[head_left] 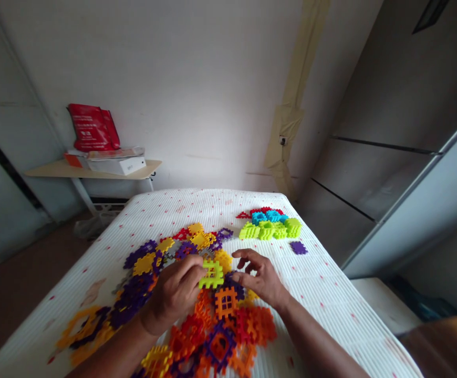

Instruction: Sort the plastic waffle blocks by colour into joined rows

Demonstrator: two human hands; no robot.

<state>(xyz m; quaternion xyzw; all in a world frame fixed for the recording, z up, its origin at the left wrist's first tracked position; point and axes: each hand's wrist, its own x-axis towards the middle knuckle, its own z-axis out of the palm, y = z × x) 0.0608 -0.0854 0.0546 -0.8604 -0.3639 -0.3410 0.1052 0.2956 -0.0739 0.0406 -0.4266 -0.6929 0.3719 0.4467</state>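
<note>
My left hand [179,286] pinches a lime-green interlocking building tile [211,274] with a window pattern, held above the loose pile. To its right, my right hand [258,275] has its thumb and fingers apart, with nothing between them. Under both hands spreads a mixed heap of plastic tiles: an orange window tile [226,303], a purple frame tile [219,345], yellow tiles [144,264] and red ones. Beyond my right hand stand lime-green stacks [270,230], with blue stacks [259,218] and red tiles [243,215] behind them. A single purple tile [298,248] lies flat near the stacks.
A white bedspread with red spots [342,325] covers the surface. At the back left, a small side table [55,170] carries a white box [122,165] and a red bag [92,127]. A grey cabinet [366,178] rises on the right.
</note>
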